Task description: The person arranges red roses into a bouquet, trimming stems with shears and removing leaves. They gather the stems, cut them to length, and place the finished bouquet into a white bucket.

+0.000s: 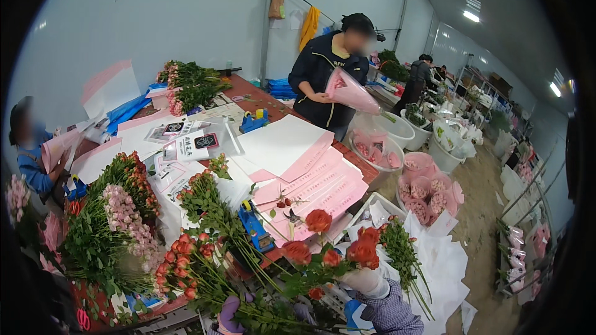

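Roses [362,254], ruffled and orange-red, crowd the checked-sleeved right hand [366,281]

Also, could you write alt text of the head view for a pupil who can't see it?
A person's gloved left hand is by leafy stems and their gloved right hand by orange-red roses, at a red worktable spread with pink-and-white wrapping paper. Opposite, a co-worker holds a pink-wrapped bouquet.

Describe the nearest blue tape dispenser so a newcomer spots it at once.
On the red table, find the fanned pink sheets. The blue tape dispenser sits just left of them, beside leafy green stems. Two similar dispensers sit farther away; this one is closest to the wearer.
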Available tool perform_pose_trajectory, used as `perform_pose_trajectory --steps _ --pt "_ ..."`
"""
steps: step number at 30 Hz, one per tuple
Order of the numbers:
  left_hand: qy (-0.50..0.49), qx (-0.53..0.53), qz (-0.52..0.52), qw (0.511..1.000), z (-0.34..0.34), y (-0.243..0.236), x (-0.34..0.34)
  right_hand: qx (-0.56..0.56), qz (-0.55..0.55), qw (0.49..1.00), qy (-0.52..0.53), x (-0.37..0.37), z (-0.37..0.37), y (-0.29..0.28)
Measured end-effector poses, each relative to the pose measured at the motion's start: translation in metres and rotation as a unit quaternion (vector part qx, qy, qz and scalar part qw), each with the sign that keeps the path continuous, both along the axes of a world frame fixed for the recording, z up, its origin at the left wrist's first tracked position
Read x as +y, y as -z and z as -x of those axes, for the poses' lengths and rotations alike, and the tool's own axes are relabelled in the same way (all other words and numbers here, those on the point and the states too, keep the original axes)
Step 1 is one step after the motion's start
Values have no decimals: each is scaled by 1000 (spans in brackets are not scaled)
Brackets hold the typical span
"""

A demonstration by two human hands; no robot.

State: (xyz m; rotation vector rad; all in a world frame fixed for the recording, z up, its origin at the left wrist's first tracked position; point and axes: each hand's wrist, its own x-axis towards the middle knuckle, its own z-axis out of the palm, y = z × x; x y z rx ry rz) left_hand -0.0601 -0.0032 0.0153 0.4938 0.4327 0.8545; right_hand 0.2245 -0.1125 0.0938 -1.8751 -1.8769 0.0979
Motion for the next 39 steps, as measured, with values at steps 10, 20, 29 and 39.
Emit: perform_pose_trajectory --steps 10,20,29,39 --pt "1 180 -356 917 0 -9 5 271 -56 961 -9 11 18 -2" --pt "-45 97 -460 881 23 52 8 527 -82 843 -74 29 31 12" --pt "19 96 -267 959 17 43 4 343 128 928 66 51 22 -62" --pt "-72 -9 -114 991 18 13 -13 511 -233 808 -179 93 13 -226"
